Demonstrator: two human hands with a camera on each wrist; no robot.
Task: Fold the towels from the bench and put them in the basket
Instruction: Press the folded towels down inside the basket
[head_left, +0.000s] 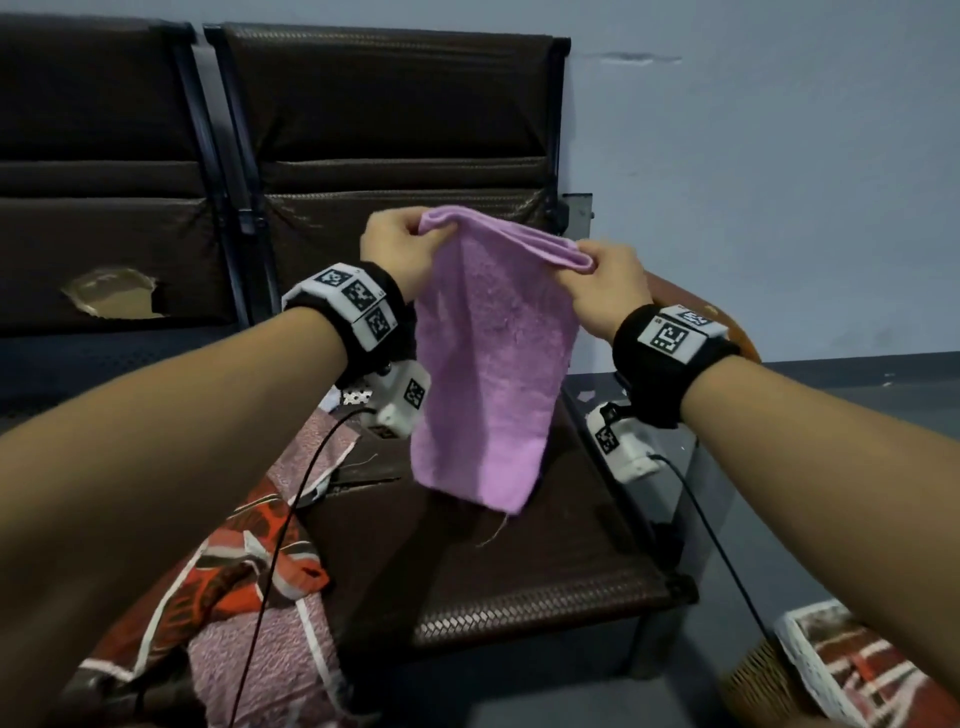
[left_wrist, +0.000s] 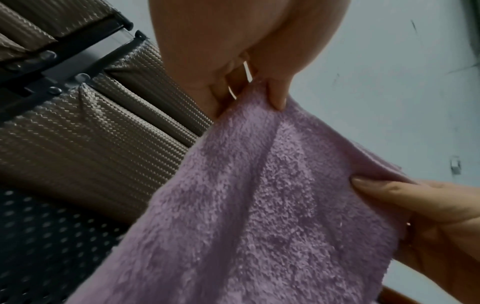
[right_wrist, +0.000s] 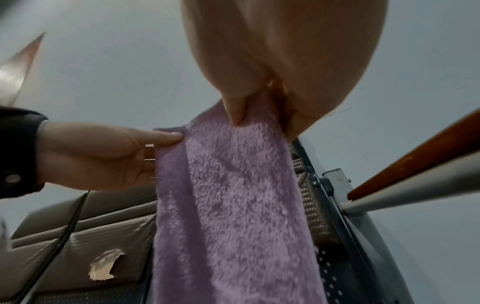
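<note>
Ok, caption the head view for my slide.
Left hand and right hand pinch the top corners of a lilac towel hanging above the bench seat.

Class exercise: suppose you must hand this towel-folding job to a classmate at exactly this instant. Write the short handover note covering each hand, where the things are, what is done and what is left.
Left hand: pinches the top left corner of the purple towel.
Right hand: pinches the top right corner.
The towel hangs in the air above the bench, apparently folded double along the top edge.
Unfolded towels lie heaped on the bench to the left.
The basket stands low on the right with a patterned cloth in it.
Done: first fold, it seems. Left: finish folding, put it in the basket, then the heap.
</note>
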